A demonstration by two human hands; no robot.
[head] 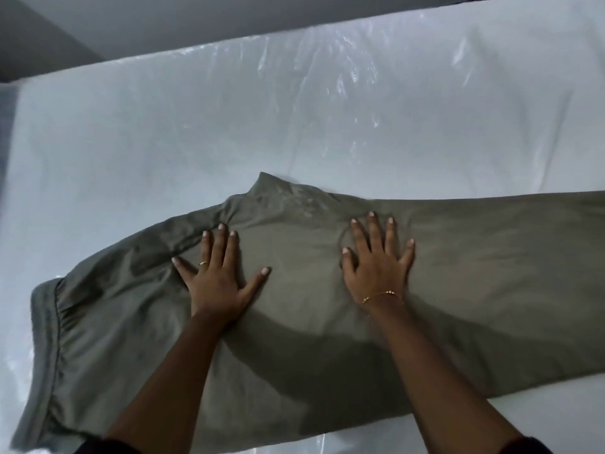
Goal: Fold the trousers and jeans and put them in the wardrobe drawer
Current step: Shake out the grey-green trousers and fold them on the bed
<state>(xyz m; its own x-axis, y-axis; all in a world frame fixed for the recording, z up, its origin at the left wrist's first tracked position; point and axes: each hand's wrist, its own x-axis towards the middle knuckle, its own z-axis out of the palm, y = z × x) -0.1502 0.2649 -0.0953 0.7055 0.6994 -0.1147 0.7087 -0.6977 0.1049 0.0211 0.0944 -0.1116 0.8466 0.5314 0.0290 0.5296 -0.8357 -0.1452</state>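
Olive-green trousers [474, 273] lie flat across a plastic-covered mattress [229, 126], folded lengthwise with one leg on the other. The elastic waistband is at the left and the legs run off the right edge of the view. The crotch point sticks up at the far side. My left hand [216, 273] presses flat on the seat area, fingers spread, a ring on one finger. My right hand [376, 260] presses flat on the upper leg, fingers spread, a thin bracelet at the wrist. Neither hand grips the cloth.
The mattress is white under crinkled clear plastic and stretches far beyond the trousers. A grey wall or floor [131, 21] runs along its far edge. No wardrobe or drawer is in view.
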